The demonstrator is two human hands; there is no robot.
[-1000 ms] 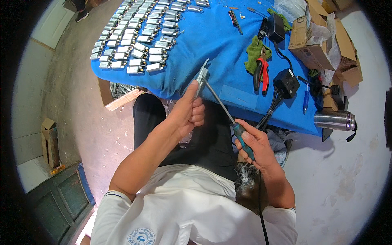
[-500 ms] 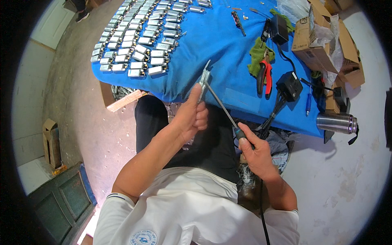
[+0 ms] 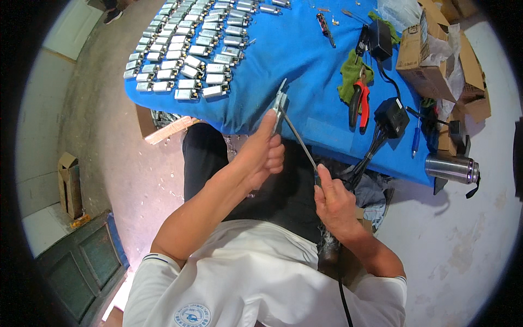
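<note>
My left hand [image 3: 262, 155] is closed round a small silver metal piece [image 3: 279, 103], thumb along it, with a thin tip pointing away from me. I cannot make out its exact kind. In my right hand [image 3: 339, 204] is a screwdriver [image 3: 299, 136] with a long thin shaft; my fingers hide most of its handle. Its tip meets the right side of the metal piece, just above my left thumb. Both hands are in front of the near edge of the blue-covered table [image 3: 297, 65]. Rows of small silver rectangular parts [image 3: 193, 61] with dark and brass-coloured ends lie at the far left.
Red-and-black pliers [image 3: 359, 106] lie by a green cloth [image 3: 348, 82] on the right. Near them are a black box with cables [image 3: 391, 117], a black adapter [image 3: 379, 41], a blue pen [image 3: 415, 143], a steel flask [image 3: 452, 168] and an open cardboard box [image 3: 417, 60].
My right hand has turned over the screwdriver's handle, covering more of it. The metal piece stays in my left hand with the tip against it. The whole view has shifted slightly.
</note>
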